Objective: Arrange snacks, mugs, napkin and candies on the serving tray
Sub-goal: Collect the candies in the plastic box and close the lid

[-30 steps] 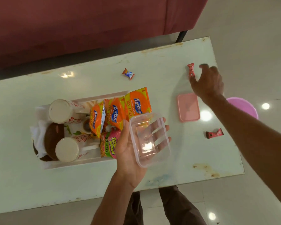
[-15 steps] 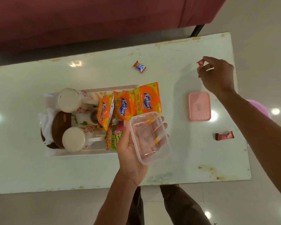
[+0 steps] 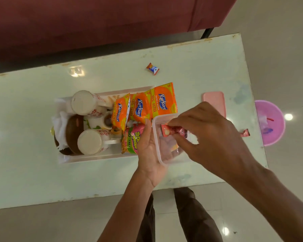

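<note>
A white serving tray (image 3: 87, 158) was set on the pale table (image 3: 33, 172), toward its left. At the tray's left end a white napkin (image 3: 59, 126) was bunched against a brown bowl (image 3: 73, 131). Beside these, two white mugs with red flower prints were laid on their sides, one (image 3: 84, 103) at the far side and one (image 3: 91, 142) at the near side. Three orange snack packets (image 3: 143, 106) were stood overlapping at the tray's right end, with a pink and green packet (image 3: 131, 140) lying in front of them.

The left hand (image 3: 149, 154) was held palm up just beside the tray, cupped around a clear plastic box (image 3: 159, 154), thumb along its left wall. A red candy (image 3: 173, 131) was pinched between the thumb and fingertips of the right hand (image 3: 210, 137), over the box's open top. Whether the candy touched the box could not be told.

Farther back on the table an orange and blue candy (image 3: 152, 68) was lying alone. A pink lid (image 3: 215, 102) was lying flat to the right, partly hidden by the right hand. Another red candy (image 3: 244, 133) was seen near the table's right edge, and a pink bowl (image 3: 269, 122) on the floor beyond it.
</note>
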